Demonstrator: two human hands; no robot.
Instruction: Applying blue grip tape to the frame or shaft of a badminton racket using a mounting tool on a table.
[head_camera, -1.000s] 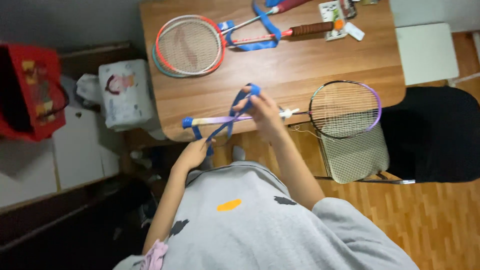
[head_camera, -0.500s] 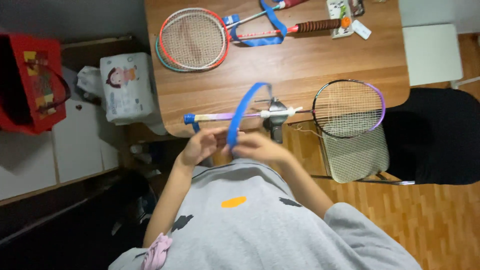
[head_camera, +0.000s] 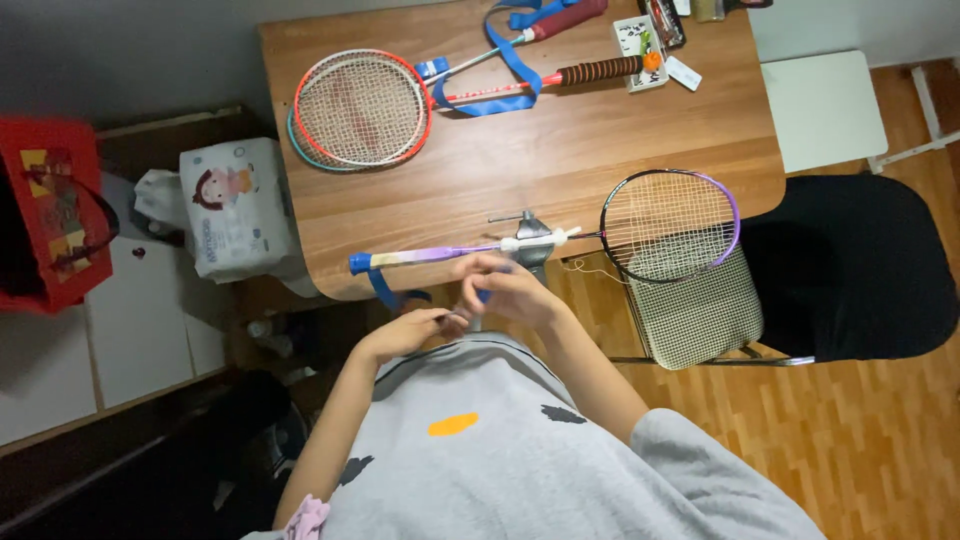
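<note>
At table edge, blue grip tape strip (head_camera: 385, 292) begun at clamped purple-handled racket (head_camera: 440, 254); handle mostly bare; left hand (head_camera: 405, 330) and right hand (head_camera: 510, 290) pinching tape.

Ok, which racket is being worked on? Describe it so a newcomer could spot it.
Start at the brown wooden table and go to its near edge. The black-and-purple-framed badminton racket lies along that edge, its head overhanging a mesh chair seat. Unlike the red-framed rackets at the far side, its pale purple handle trails blue tape.
</note>
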